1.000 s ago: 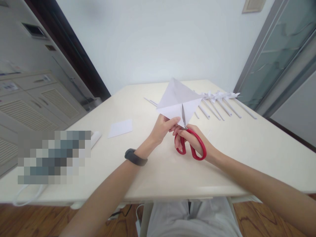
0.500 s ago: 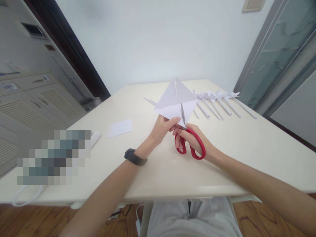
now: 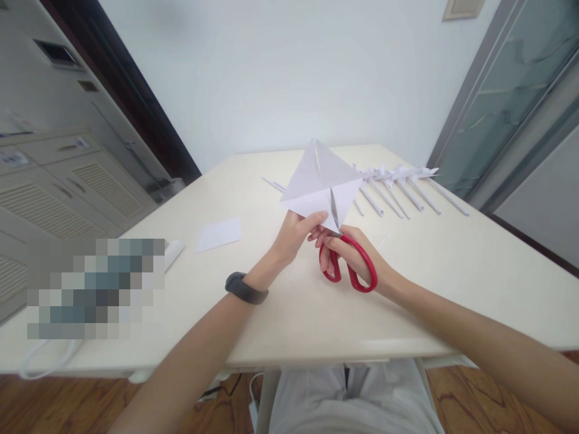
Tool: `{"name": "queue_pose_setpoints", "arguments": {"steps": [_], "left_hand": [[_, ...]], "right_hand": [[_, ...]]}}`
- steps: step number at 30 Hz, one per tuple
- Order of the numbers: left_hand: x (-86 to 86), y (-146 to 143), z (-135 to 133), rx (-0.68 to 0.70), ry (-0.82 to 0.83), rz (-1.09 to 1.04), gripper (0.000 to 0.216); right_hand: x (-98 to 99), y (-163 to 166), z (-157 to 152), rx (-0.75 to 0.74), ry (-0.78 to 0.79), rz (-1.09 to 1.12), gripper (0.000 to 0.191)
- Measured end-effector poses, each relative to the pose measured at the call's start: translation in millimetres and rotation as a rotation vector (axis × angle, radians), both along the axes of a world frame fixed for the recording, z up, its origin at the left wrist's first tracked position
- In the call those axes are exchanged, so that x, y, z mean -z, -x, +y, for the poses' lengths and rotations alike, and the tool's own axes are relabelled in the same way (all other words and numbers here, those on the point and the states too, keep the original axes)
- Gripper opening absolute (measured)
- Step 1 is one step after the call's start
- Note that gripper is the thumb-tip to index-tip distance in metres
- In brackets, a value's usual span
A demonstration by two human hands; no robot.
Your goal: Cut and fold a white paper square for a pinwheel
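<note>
A square sheet of white paper (image 3: 312, 175), turned like a diamond, is held up over the table with slits at its far corner and its near edge. My left hand (image 3: 296, 232) pinches the near left edge, thumb on top. In my right hand (image 3: 355, 244) are red-handled scissors (image 3: 368, 265); their handles point toward me. The blades lie at the near slit, mostly hidden by the paper and fingers. A dark band sits on my left wrist.
On the white table (image 3: 280, 325), several rolled paper sticks with folded tops (image 3: 398, 187) lie at the back right. A small white paper piece (image 3: 219, 234) lies left of my hands. A pixelated object (image 3: 99, 289) is at the far left, beside a white cable.
The far corner of the paper has tipped slightly to the left. Both hands keep nearly the same place and grip, and the view has shifted a little.
</note>
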State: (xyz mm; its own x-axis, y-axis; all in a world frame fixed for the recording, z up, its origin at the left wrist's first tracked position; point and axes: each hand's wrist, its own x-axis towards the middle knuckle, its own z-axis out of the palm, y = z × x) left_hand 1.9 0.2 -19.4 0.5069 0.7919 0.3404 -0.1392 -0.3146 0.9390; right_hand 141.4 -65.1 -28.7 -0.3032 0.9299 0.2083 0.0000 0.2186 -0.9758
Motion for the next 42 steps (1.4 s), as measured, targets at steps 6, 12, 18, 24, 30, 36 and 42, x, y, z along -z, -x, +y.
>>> {"name": "queue_pose_setpoints", "arguments": {"steps": [6,12,18,24,30,36,42], "left_hand": [[-1.5,0.1,0.0,-0.018,-0.015,0.021,0.024],[-1.0,0.1,-0.3,-0.022,-0.025,0.019,0.024],[0.4,0.2,-0.1,-0.031,-0.014,0.033,0.024],[1.6,0.9,0.6,-0.03,-0.018,0.035,0.023],[1.6,1.2,1.2,-0.01,-0.023,0.005,0.023],[3.2,-0.5,0.9,0.012,-0.007,-0.036,0.025],[3.6,-1.2,0.4,-0.004,0.01,-0.045,0.025]], "right_hand": [[-0.5,0.2,1.0,0.002,0.002,-0.01,0.013],[1.6,0.1,2.0,0.01,-0.007,-0.015,0.012],[-0.3,1.1,1.5,0.006,0.005,-0.012,0.013],[-2.3,1.9,0.5,0.004,0.011,-0.01,0.012],[-1.8,1.2,0.1,0.015,0.005,-0.012,0.014],[-0.8,0.9,0.2,0.02,0.002,-0.019,0.013],[0.9,0.0,0.4,0.015,0.0,-0.011,0.012]]}}
